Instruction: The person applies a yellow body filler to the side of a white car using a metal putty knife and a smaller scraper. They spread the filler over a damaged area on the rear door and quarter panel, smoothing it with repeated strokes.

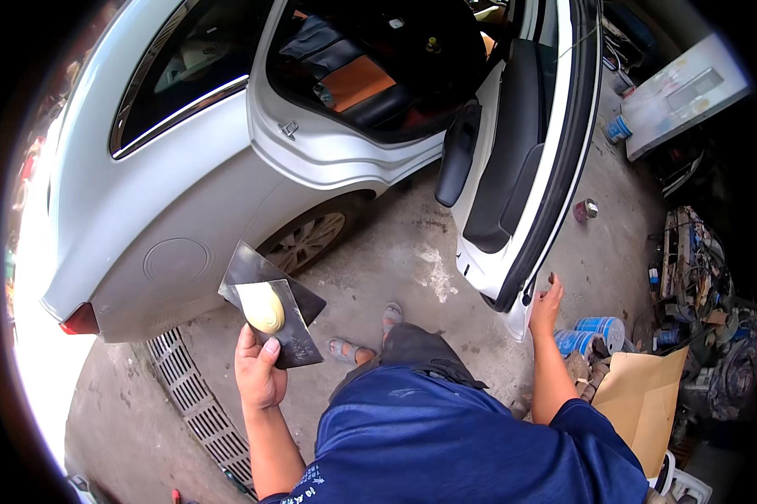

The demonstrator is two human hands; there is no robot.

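Observation:
In my left hand (261, 370) are two thin, dark, flat plates (299, 346), overlapping at an angle, pinched between thumb and fingers. A smooth dollop of pale yellow paste (262, 307), like body filler, sits on the upper one. They are held in front of the white car's rear wheel (304, 240). My right hand (546, 307) is by the lower outer edge of the open rear door (513, 277), one finger raised and the others bent. Nothing shows in it; whether it touches the door, I cannot tell.
The car's rear side panel (185, 218) stands at the left, with a floor drain grate (202, 403) below. Blue-and-white cans (599, 329) and a brown cardboard sheet (639, 395) lie near my right arm. A small tin (586, 210) stands beyond the door.

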